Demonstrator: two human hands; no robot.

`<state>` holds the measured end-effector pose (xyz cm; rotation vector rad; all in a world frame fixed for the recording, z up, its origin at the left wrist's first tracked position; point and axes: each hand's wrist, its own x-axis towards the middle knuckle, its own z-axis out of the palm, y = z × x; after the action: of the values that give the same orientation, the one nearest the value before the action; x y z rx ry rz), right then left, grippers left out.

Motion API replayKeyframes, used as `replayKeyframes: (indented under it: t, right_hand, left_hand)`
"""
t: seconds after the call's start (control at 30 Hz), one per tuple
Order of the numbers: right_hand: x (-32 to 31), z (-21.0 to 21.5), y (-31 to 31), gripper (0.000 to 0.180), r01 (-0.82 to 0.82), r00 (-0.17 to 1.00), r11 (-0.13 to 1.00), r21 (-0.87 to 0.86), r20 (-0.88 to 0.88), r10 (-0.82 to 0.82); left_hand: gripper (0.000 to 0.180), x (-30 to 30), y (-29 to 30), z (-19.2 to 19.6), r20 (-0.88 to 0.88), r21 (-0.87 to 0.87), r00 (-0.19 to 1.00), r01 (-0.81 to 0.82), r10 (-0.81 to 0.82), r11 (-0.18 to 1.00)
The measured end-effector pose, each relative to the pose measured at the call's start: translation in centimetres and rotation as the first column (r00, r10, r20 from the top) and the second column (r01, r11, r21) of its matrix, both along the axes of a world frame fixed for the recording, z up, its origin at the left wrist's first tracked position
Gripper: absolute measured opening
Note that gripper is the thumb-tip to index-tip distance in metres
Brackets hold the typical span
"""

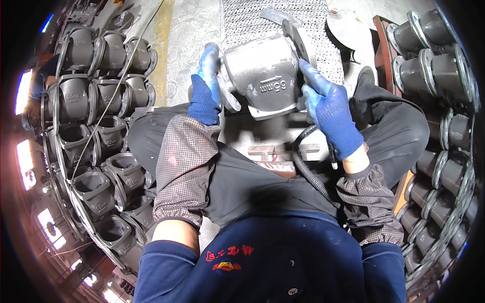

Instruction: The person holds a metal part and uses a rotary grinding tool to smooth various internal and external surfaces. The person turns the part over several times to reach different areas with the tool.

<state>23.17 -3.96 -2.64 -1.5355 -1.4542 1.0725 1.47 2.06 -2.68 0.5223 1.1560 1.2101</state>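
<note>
A grey flanged valve body casting (262, 65) with raised lettering and an arrow sits slightly tilted between my hands, above my parted knees. My left hand (207, 76), in a blue coated glove, closes on the flange at its left end. On the other side, my right hand (326, 96), gloved the same way, grips near the right flange (300, 43); its fingertips are partly hidden behind the casting. A dark ribbed hose (310, 177) curves beneath my right wrist. Under the casting is a low metal support (257, 150), mostly covered from sight.
Similar grey castings (111, 96) are stacked in rows on my left. More flanged castings (439, 70) are piled on my right, beside a reddish-brown metal post (384, 48). A textured metal mat (242, 20) lies ahead, with a pale round disc (348, 28) beside it.
</note>
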Motion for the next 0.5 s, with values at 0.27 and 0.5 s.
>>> replayKeyframes:
  t: [0.27, 0.5]
  right_hand:
    - [-0.4, 2.5, 1.6, 0.053, -0.193, 0.543, 0.965, -0.177, 0.800, 0.255]
    - [-0.5, 2.7, 1.1, 0.048, -0.148, 0.596, 0.988, -0.052, 0.792, 0.131]
  left_hand:
    - [0.028, 0.4, 0.8, -0.4, -0.019, -0.024, 0.999, -0.033, 0.033, 0.999]
    - [0.054, -0.2, 0.8, -0.6, -0.021, 0.017, 1.000, 0.005, -0.004, 1.000]
